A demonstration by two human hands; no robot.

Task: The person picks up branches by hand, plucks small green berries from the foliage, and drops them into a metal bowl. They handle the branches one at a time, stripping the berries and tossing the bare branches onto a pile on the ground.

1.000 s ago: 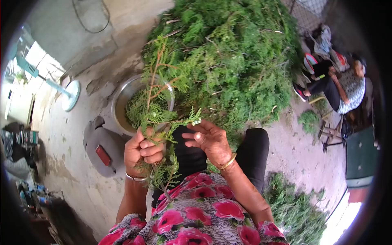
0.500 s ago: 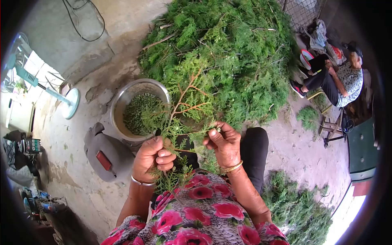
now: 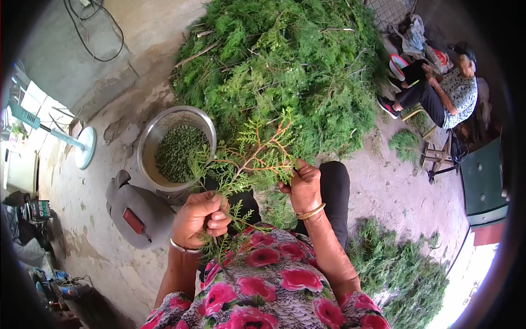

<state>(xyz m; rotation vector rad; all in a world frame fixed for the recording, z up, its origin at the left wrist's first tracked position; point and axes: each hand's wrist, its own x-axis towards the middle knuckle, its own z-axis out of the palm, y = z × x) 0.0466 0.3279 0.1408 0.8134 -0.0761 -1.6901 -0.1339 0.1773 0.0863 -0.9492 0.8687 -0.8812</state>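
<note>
My left hand [image 3: 201, 220] is closed around the stem of an evergreen branch [image 3: 246, 164], held over my lap with its orange-brown twigs and flat green leaves pointing up and away. On the branch's right side, my right hand [image 3: 305, 191] pinches a leafy side sprig; the fingertips are partly hidden by leaves. A steel bowl [image 3: 143, 164] stands beyond my left hand, holding many small green cones or berries [image 3: 183, 153]. Behind the branch rises a big heap of cut evergreen branches [image 3: 285, 66].
A grey cushioned object with a red phone-like item [image 3: 133, 220] lies left of me. A fan [image 3: 85, 148] stands farther left. Another person [image 3: 452, 96] sits at the right near a wooden stool [image 3: 436, 156]. More cut greenery [image 3: 394, 268] lies at the lower right.
The branch has tipped to the right, its top now nearer my right hand. My right hand has moved from a lower sprig to the branch's right side. The view has shifted slightly.
</note>
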